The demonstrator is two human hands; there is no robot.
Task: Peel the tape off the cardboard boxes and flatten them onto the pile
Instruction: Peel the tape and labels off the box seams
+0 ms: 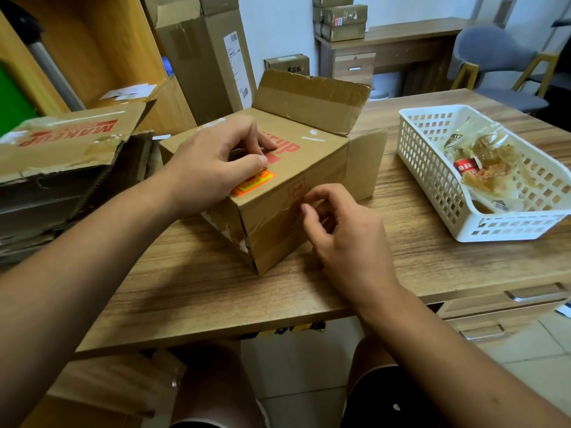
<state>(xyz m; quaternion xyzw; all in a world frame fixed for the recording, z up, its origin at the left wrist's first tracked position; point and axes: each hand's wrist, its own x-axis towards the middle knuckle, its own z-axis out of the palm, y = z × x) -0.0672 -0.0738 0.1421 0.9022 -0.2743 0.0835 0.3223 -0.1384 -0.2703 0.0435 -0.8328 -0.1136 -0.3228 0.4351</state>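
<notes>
The desk [216, 291] is hemmed in on my left by the pile [61, 168] of flattened cardboard, whose top sheet overhangs towards the box. Behind that stand a wooden shelf unit [92, 41] and a tall carton [204, 63] leaning by the wall. At the back of the room are a second desk with small stacked boxes [343, 23] and a grey chair [494, 57].

The cardboard box [312, 159] sits in the middle of the desk, one corner pointing at me. Its far flap [309, 100] stands up and a side flap [366, 165] juts out to the right, between the box and the basket.

The left hand [213, 162] lies on the box's top. Its fingers are curled, and the thumb and forefinger are drawn close together by the red print, just above an orange sticker [253, 182]. Whether they have hold of anything, I cannot tell (the knuckles hide it).

The right hand [343, 236] is at the near side face, fingers loosely curled. The forefinger tip is against the cardboard at the upper edge of the brown tape band [278, 223], and I see nothing gripped.

The white plastic basket [432, 177] sits on the right of the desk, apart from the box. It holds crumpled wads of peeled tape [485, 162], one with a red label.
</notes>
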